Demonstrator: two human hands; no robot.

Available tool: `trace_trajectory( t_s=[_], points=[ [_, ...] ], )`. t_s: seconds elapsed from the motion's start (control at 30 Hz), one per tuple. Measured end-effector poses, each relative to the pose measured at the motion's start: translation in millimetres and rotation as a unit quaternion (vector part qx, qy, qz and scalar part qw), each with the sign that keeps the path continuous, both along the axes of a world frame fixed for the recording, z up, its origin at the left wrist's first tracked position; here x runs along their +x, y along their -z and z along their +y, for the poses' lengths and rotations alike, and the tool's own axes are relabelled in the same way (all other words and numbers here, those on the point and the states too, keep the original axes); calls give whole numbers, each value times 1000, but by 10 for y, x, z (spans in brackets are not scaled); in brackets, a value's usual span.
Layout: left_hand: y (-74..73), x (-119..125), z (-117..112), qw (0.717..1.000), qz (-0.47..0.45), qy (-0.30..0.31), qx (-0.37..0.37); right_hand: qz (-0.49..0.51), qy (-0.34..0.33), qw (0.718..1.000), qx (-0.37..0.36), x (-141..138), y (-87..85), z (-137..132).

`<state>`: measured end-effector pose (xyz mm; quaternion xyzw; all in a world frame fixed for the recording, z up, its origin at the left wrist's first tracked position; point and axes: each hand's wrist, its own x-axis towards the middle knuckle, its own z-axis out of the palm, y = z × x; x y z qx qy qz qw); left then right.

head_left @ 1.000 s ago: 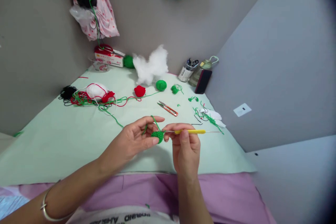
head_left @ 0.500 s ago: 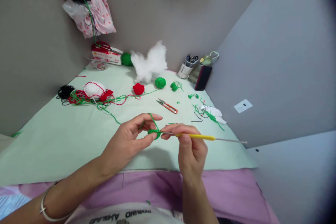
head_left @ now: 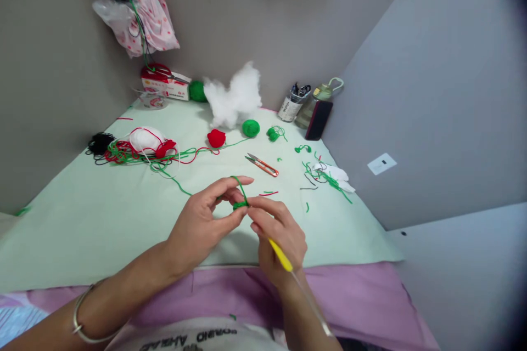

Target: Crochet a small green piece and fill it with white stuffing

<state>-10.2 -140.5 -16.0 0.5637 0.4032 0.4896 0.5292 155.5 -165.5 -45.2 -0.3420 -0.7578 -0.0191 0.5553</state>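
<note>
My left hand (head_left: 209, 211) pinches a small green crochet piece (head_left: 239, 205) between thumb and fingers. Green yarn (head_left: 240, 182) loops over its raised index finger and runs down to the piece. My right hand (head_left: 280, 233) is closed around a crochet hook (head_left: 280, 255) with a yellow grip. The hook's rear metal shaft slants down toward my right forearm, while its working tip is hidden by the fingers at the green piece. Both hands meet above the pale table cover. Past them lie thread snips (head_left: 262, 165) with orange handles.
A red yarn ball (head_left: 216, 138), a green yarn ball (head_left: 251, 128) and white stuffing (head_left: 234, 96) sit at the back. Tangled yarn (head_left: 140, 148) lies left. Yarn scraps (head_left: 329, 178) lie right, below a phone (head_left: 319, 120), a bottle (head_left: 307, 112) and a pen cup (head_left: 290, 107).
My right hand has turned and moved left against the green piece. The hook has swung from nearly level to slanting steeply down toward my body. My left hand stays about the same.
</note>
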Motion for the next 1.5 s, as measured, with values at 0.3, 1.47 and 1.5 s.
trace_trajectory(
  t_s=[0.3,1.47,1.5],
  points=[
    [-48,-44,46,937,-206,136,-246,45,46,998,29,-65,75,-43],
    [-26,-36,6,982,-95,124,-106,397,-140,872,-250,-9,-95,72],
    [-21,-39,14,982,-94,123,-104,403,-147,867,-254,-7,-104,80]
  ],
)
